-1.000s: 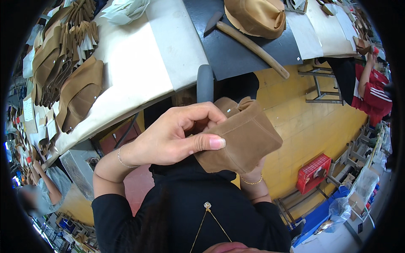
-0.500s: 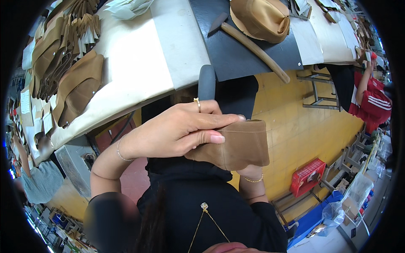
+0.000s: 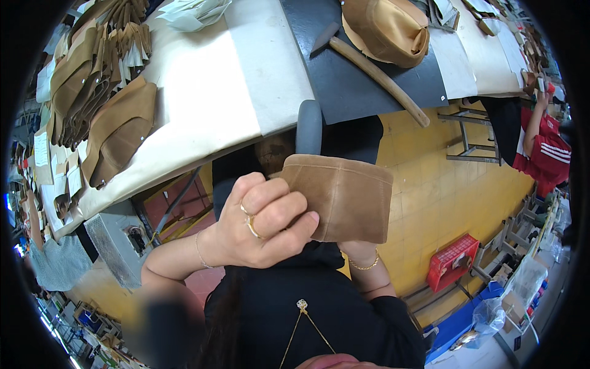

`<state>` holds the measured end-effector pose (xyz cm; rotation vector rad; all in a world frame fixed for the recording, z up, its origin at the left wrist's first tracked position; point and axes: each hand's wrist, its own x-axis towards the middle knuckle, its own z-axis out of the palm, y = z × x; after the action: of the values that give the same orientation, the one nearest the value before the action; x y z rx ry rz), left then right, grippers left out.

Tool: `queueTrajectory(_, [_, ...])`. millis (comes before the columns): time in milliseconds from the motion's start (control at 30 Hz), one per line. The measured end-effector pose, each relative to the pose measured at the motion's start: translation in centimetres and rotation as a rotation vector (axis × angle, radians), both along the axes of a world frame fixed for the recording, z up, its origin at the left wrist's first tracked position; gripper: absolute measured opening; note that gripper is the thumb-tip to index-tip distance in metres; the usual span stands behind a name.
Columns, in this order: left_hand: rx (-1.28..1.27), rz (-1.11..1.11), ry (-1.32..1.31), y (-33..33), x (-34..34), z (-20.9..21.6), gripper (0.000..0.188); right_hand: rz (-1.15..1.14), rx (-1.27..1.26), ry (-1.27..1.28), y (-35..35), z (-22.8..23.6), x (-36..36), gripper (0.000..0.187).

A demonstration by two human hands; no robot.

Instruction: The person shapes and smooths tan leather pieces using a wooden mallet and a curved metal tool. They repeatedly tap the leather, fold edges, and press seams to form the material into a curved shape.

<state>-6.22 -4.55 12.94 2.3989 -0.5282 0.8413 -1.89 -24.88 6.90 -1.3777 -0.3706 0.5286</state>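
A brown suede piece [image 3: 355,200] with stitched seams, curved like part of a shoe or boot upper, is held up in front of my chest. My left hand [image 3: 267,221] is closed on its left edge, fingers curled and thumb against the lower corner. Under the piece's lower right side comes my right hand [image 3: 357,248]; its fingers are hidden behind the suede. Just beyond stands a grey rounded post [image 3: 309,126], its lower part covered by the piece. A wooden-handled hammer [image 3: 384,80] lies on the black mat [image 3: 341,92].
A tan leather upper [image 3: 390,27] rests beyond the hammer. Brown cut pieces [image 3: 77,83] are stacked at the table's left, white sheets [image 3: 193,12] at the back. Right: a metal stool [image 3: 470,147], a red basket [image 3: 452,264] and a person in red [image 3: 544,147]. Another person [image 3: 61,261] is far left.
My left hand has moved from the piece's top edge down to its left side, its fingers now curled. The suede piece has risen and tilted, showing more of its broad face.
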Motion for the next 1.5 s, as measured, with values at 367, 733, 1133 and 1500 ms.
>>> queueTrajectory(367, [0.117,0.109,-0.194,0.4,0.9,-1.2,0.035,0.017,0.049,0.001,0.8,-0.2,-0.8,0.059])
queueTrajectory(733, [0.105,0.008,-0.225,0.7,2.6,1.1,0.023,0.063,0.069,-0.016,1.9,-1.4,-1.1,0.060])
queueTrajectory(1133, [0.293,-0.080,-0.045,2.3,1.0,-0.2,0.019,0.106,0.090,0.271,1.3,-5.1,-2.6,0.057])
queueTrajectory(1500, [-0.656,-0.134,0.727,3.3,1.1,-0.4,0.082,0.281,0.054,-0.163,0.5,-0.8,3.1,0.067])
